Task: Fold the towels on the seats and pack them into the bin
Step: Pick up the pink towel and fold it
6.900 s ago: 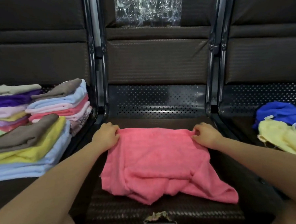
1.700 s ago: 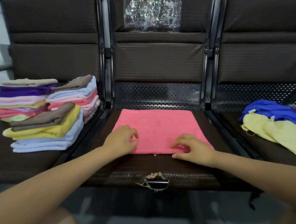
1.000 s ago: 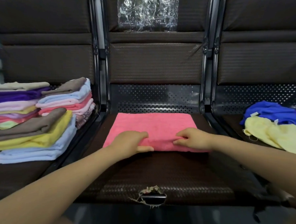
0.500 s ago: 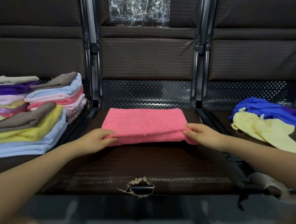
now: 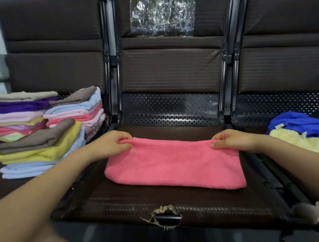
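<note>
Row of three dark seats, largest thing in view; the middle one serves as the folding surface, likely because its flat cushion sits straight ahead and within reach of both arms; torn patch in the cover at its front edge.

Left seat: stacks of folded towels in several colours, piled flat and squared; my read is that finished pieces are parked here until packing; no bin in view, so packing is not yet started as far as can be told.

Middle seat: pink towel, already doubled into a long band lying across the cushion; near edge rests on the seat, far edge lifted slightly off it.

Right seat: loose pile of a blue towel over a pale yellow towel, crumpled, apparently waiting their turn.

Clear plastic sheet stuck on the middle backrest; purpose unclear.

Left hand pinches the far left corner of the pink towel, fingers curled over the cloth; right hand pinches the far right corner likewise; holding both corners apart keeps the edge taut and straight, judged as set-up for the next fold or for squaring the layers.

Writing: none legible; small white tags on the blue towel are too small to read; no brand marks seen.
</note>
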Demonstrator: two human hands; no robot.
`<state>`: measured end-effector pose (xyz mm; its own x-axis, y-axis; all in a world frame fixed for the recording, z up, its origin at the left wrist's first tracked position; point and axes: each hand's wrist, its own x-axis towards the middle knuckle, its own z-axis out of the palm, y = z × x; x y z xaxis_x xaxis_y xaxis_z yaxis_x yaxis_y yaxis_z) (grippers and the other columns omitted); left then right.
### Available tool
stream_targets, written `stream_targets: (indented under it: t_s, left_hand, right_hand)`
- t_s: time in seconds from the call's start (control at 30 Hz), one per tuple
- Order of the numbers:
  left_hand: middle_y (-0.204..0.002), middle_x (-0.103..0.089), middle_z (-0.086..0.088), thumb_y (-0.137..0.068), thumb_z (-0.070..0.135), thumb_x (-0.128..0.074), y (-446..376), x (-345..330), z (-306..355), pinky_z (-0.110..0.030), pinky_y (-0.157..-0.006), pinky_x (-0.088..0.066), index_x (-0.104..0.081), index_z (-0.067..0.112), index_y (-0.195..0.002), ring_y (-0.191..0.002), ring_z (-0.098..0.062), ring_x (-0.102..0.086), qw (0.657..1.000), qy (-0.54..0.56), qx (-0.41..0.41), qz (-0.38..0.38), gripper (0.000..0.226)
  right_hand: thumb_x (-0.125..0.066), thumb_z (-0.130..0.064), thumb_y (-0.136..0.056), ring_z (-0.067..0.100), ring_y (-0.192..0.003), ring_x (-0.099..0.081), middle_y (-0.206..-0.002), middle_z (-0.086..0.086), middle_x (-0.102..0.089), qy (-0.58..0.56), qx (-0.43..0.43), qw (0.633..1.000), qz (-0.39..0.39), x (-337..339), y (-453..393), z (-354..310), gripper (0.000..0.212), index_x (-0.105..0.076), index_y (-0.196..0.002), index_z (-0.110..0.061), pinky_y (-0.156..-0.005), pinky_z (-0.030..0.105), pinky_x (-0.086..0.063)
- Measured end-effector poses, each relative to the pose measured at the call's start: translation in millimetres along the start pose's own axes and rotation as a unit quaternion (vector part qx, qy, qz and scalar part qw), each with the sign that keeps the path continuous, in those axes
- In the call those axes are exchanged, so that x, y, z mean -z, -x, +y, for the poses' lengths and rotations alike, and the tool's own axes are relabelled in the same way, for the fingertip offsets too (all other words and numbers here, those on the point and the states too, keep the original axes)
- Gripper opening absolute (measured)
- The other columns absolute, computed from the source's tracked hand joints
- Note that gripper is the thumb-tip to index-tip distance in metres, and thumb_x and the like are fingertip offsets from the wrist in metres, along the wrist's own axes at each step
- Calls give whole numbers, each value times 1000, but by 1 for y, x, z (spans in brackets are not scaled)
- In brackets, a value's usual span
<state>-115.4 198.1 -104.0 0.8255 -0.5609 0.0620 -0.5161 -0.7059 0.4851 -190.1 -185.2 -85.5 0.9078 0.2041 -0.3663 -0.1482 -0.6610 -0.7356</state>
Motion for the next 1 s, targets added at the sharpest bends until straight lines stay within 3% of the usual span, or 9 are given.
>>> stream_targets:
  t_s: [0.13,0.23,0.3,0.4,0.5,0.6,0.7,0.87,1.0]
  left_hand:
    - [-85,-66,12,-86,17,-55,-33,-5,-2,-31,-77,-50,-66,30,-84,-84,-10,-62,995,-59,41,63,17]
    - [-92,-66,8,-88,21,-55,-61,-16,-6,-32,-78,-49,-68,27,-96,-92,-16,-62,987,-96,72,104,16]
    - [-109,-64,1,-90,24,-55,-77,-26,-12,-35,-86,-48,-64,23,-112,-105,-20,-58,983,-121,90,107,24]
    - [-128,-50,-7,-92,31,-53,-88,-42,-22,-43,-98,-43,-48,21,-134,-123,-27,-43,970,-185,140,70,44]
    - [-132,-46,-10,-92,33,-49,-80,-60,-27,-43,-99,-43,-43,19,-138,-124,-30,-42,963,-181,198,39,48]
    - [-131,-46,-14,-92,35,-47,-71,-70,-23,-42,-97,-43,-42,18,-136,-122,-32,-44,954,-189,230,41,47]
    - [-131,-47,-17,-91,33,-50,-68,-70,-17,-41,-94,-44,-40,14,-136,-119,-35,-49,952,-131,271,62,51]
    - [-130,-54,-16,-88,28,-54,-62,-67,-13,-33,-93,-44,-46,6,-133,-117,-31,-54,952,-37,299,55,51]
    - [-135,-52,-16,-90,28,-56,-55,-63,-5,-29,-92,-41,-45,5,-137,-119,-29,-52,952,19,304,23,53]
  right_hand:
    - [-60,-23,-94,9,-72,-65,-81,-3,-69,68,2,993,100,8,-20,-6,15,-69,-84,-15,-64,22,-50]
    - [-62,-24,-90,17,-85,-66,-85,-1,-68,142,-1,964,225,11,-40,-1,12,-69,-84,-17,-73,29,-49]
    - [-62,-22,-87,22,-99,-63,-98,2,-67,200,-36,943,265,11,-48,8,11,-66,-97,-19,-79,27,-46]
    - [-58,-30,-88,29,-116,-56,-126,12,-57,319,-140,911,221,7,-54,23,46,-50,-130,-13,-89,31,-45]
    - [-55,-33,-89,28,-106,-60,-120,12,-60,345,-202,900,176,0,-53,24,42,-52,-122,-7,-77,29,-47]
    - [-62,-35,-87,23,-78,-62,-88,5,-58,245,-240,925,163,-3,-48,16,32,-56,-102,-8,-56,26,-51]
    - [-72,-28,-84,24,-91,-58,-102,10,-55,59,-260,947,180,-9,-43,15,37,-49,-103,-8,-67,34,-56]
    - [-83,-20,-71,26,-104,-61,-118,9,-63,-190,-272,930,156,-22,-28,28,64,-51,-126,-8,-78,35,-52]
    - [-76,-16,-78,24,-94,-66,-109,10,-67,-277,-234,913,187,-30,-16,24,46,-55,-119,-13,-72,35,-56]
